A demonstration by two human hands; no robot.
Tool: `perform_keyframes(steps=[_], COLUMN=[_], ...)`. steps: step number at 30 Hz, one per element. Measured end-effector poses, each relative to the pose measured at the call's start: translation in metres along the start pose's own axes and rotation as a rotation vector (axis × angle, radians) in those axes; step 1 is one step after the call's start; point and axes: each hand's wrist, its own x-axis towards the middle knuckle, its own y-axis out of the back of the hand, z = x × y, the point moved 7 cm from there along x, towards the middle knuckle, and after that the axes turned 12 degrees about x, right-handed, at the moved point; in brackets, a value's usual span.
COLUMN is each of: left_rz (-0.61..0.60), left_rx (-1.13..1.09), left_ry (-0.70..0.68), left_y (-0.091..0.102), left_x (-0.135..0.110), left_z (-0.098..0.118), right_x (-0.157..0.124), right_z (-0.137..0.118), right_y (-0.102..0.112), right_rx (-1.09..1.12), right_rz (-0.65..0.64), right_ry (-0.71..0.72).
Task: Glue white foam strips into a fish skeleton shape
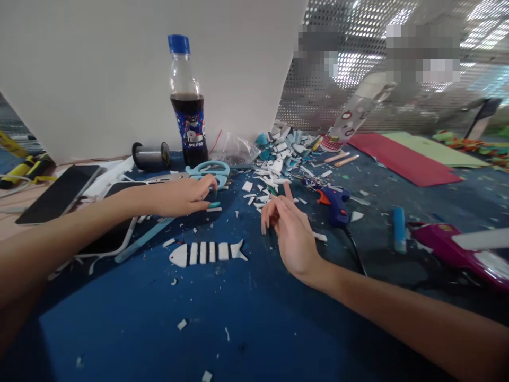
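My left hand [185, 195] is at the light blue scissors handles [209, 170], fingers bent and thumb apart. A small teal shape shows at its thumb tip; I cannot tell whether it is a nail or a scrap. My right hand [296, 239] is over the near edge of a heap of white and blue scraps [278, 154]. Its fingers are spread, some curled, with no held thing visible. A bit of green shows by its fingertips. Between and below the hands lies a white fish [207, 253] in separate pieces: head, several body strips and a tail, in a row.
A Pepsi bottle [189, 116] and a spool [151, 155] stand behind my left hand, phones [59, 193] to the left. A blue glue gun [338, 204], a blue stick [399, 228] and a magenta glue gun [441, 244] lie right. Behind are red sheets [405, 156] and a cup [345, 122].
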Motion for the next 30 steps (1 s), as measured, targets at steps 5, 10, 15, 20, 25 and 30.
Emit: perform_keyframes(steps=[5, 10, 15, 20, 25, 30], left_rz=[0.079, 0.278, 0.472, 0.456, 0.399, 0.432], left_rx=[-0.105, -0.228, -0.074, 0.144, 0.109, 0.200], left_ry=[0.019, -0.031, 0.034, 0.259, 0.523, 0.497], left_y=[0.018, 0.048, 0.079, 0.099, 0.103, 0.101], left_x=[-0.016, -0.032, -0.051, -0.071, -0.094, -0.091], left_z=[-0.001, 0.006, -0.006, -0.054, -0.123, -0.155], right_x=[-0.001, 0.001, 0.019, 0.056, 0.089, 0.125], right_z=[-0.002, -0.009, -0.026, -0.034, -0.047, -0.079], right_y=[-0.002, 0.001, 0.001, -0.021, -0.051, -0.069], right_rx=[-0.031, -0.115, -0.332, -0.774, -0.731, -0.660], right_rz=[-0.025, 0.014, 0.058, -0.180, -0.511, -0.507], right_ry=[-0.005, 0.030, 0.043, 0.022, 0.107, 0.019])
